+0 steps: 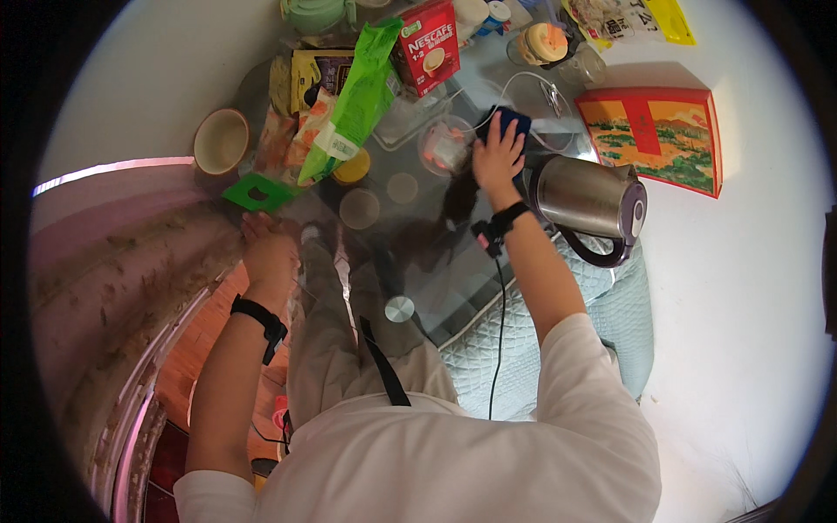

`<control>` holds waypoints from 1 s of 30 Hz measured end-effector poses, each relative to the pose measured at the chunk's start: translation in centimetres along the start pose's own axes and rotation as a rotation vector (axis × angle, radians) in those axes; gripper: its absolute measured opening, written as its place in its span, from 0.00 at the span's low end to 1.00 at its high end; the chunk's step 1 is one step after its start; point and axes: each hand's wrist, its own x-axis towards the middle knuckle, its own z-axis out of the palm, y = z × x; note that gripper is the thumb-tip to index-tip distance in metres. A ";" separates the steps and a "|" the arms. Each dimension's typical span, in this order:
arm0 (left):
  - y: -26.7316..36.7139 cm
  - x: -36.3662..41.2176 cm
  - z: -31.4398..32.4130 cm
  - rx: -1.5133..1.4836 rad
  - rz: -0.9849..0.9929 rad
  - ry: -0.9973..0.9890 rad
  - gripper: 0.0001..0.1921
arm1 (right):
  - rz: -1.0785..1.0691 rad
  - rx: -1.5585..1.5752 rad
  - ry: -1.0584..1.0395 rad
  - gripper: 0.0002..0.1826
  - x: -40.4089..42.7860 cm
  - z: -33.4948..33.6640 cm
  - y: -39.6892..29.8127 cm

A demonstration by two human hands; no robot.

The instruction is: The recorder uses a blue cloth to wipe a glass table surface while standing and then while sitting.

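My right hand (500, 153) lies spread, palm down, on a dark blue cloth or pad (518, 122) on the glass table, left of a steel electric kettle (582, 196). A white cable (512, 80) loops past it. At the table's left edge my left hand (265, 238) is just below a flat green piece (261, 194) with a dark cut-out; whether the fingers grip it is unclear. Behind that piece stand a bright green bag (356, 108) and an orange-and-white packet (314, 127). A clear round container (446, 145) with orange bits sits left of my right hand.
A red Nescafe box (428, 49), a jar (539, 44) and a clear tray (402, 127) stand farther back. A mug (222, 142) is at the far left, a red picture box (654, 140) at the right. A black cord (500, 327) hangs from my right wrist.
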 end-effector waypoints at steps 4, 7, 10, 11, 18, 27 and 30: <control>0.6 -0.2 -2.5 0.075 0.061 -0.054 0.44 | 0.165 0.054 0.022 0.39 4.3 -1.7 1.4; -0.1 -0.1 -0.1 -0.007 0.056 0.008 0.47 | 0.103 0.003 0.010 0.40 1.8 -1.0 1.2; 0.2 0.1 0.4 -0.005 0.033 0.003 0.51 | 0.106 0.010 -0.001 0.41 -2.3 -0.2 0.9; 0.3 0.2 0.5 0.013 0.003 -0.015 0.51 | 0.150 0.029 -0.017 0.42 -3.8 0.0 0.5; 0.2 0.5 0.3 0.050 0.015 -0.010 0.54 | 0.030 0.059 -0.062 0.41 -11.5 -0.1 -1.3; 0.0 -0.1 -1.4 -0.053 0.000 -0.060 0.54 | -0.572 -0.016 -0.256 0.39 -9.7 -2.5 -1.4; 0.2 -0.3 -1.8 -0.090 0.017 -0.047 0.52 | -0.532 0.005 -0.160 0.41 -5.0 -2.2 -0.4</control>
